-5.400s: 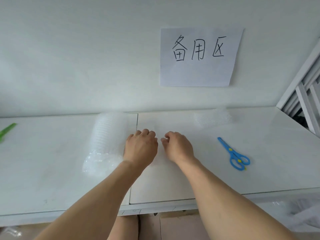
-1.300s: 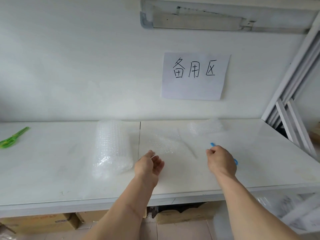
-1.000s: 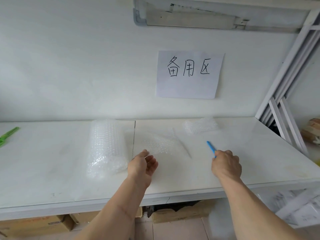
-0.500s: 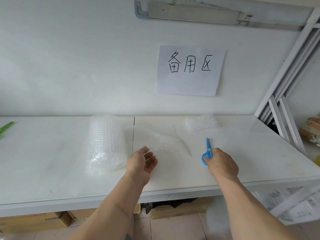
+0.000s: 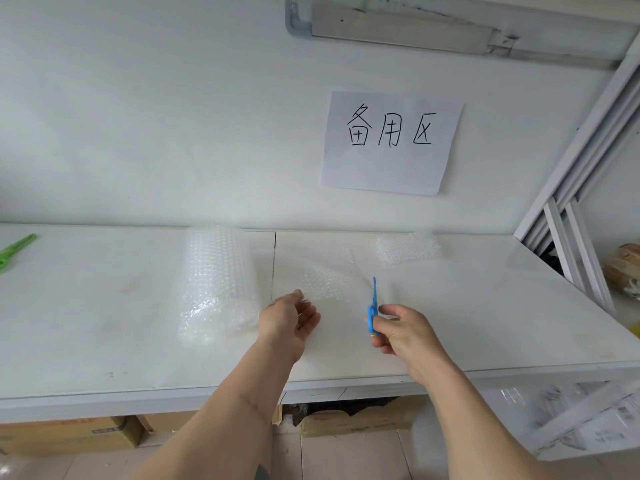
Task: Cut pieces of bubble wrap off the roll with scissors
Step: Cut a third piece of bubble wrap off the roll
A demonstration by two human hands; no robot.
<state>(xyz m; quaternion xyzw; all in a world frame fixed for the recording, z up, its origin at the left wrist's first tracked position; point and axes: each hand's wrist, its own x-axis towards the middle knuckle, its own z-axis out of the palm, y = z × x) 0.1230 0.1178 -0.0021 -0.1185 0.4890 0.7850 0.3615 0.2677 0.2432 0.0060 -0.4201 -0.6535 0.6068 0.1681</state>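
Green scissors (image 5: 15, 250) at far-left tabletop (image 5: 104, 323) edge, well left of the grip. Handwritten paper sign (image 5: 391, 143) on wall above. Cardboard boxes (image 5: 69, 434) below. White metal frame (image 5: 571, 244) right.

right hand (image 5: 403, 332) gripping blue scissors (image 5: 373, 308), bubble wrap roll (image 5: 218, 282) on table (image 5: 86, 323)
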